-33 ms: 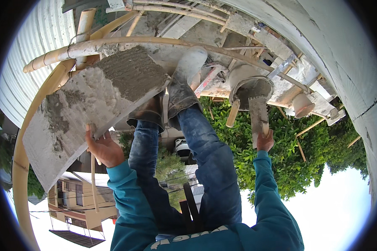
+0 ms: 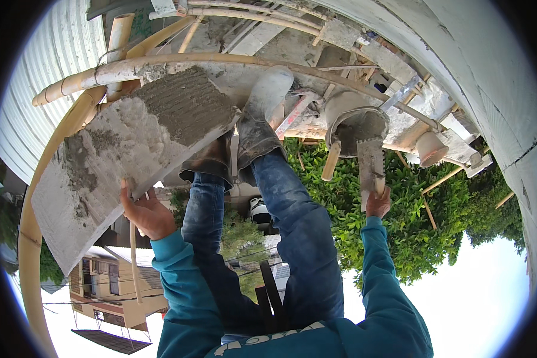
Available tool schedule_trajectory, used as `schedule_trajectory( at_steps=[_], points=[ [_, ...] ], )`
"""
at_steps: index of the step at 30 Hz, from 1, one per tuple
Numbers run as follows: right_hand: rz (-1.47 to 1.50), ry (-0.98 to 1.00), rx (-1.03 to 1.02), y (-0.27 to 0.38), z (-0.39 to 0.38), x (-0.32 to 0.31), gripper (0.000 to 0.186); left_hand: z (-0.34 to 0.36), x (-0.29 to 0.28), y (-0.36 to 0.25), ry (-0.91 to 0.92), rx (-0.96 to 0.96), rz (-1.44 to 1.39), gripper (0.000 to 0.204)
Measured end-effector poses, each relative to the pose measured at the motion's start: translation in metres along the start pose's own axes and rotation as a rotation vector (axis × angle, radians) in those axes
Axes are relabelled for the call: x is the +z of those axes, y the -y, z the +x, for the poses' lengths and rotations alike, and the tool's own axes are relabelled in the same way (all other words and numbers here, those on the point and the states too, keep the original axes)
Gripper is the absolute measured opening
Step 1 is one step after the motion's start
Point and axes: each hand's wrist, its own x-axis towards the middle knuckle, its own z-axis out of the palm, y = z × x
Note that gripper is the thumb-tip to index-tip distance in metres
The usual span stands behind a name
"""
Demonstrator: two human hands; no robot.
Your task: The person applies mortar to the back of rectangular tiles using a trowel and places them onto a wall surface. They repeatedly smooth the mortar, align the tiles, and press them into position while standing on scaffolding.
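Note:
My left hand [image 2: 149, 210] holds the lower edge of a large pale slab [image 2: 113, 155], thumb on its face and fingers underneath. Wet grey mortar [image 2: 188, 101] covers its upper right part in combed ridges, with rougher patches toward the left. On the other side, my right hand [image 2: 378, 203] is closed around a notched trowel [image 2: 371, 164], whose toothed, mortar-smeared blade points up at a bucket [image 2: 334, 131]. Grey mortar [image 2: 363, 126] lies inside that bucket. A wooden-handled tool [image 2: 332, 161] sticks out over the bucket's near rim.
Bamboo poles [image 2: 221, 58] run across the scaffold behind the slab. My boots [image 2: 262, 113] stand between slab and bucket. A smaller pail [image 2: 431, 149] sits farther right, near a long pale wall [image 2: 495, 89]. Green bushes [image 2: 411, 221] and a house [image 2: 104, 280] show far below.

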Motion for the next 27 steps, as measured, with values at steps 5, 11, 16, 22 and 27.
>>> schedule_trajectory(
  at_steps=[5,11,16,22,27],
  points=[
    [0.16,-0.268,0.196,-0.026,0.031,0.021,0.039,-0.012,0.018,-0.005,0.03,0.025,0.07,0.053],
    [0.065,-0.174,0.397,-0.027,0.168,0.056,0.039,0.001,0.006,-0.01,0.114,0.034,0.097,0.058],
    [-0.03,-0.096,0.228,-0.019,0.241,0.089,0.038,0.014,0.015,-0.013,0.239,0.026,0.025,0.053],
    [-0.19,0.212,0.137,-0.046,0.26,0.129,0.041,0.018,0.015,-0.019,0.136,0.067,0.098,0.047],
    [0.088,-0.064,0.227,-0.003,0.203,0.114,0.034,-0.001,0.02,-0.025,0.054,0.001,0.065,0.048]
  ],
)
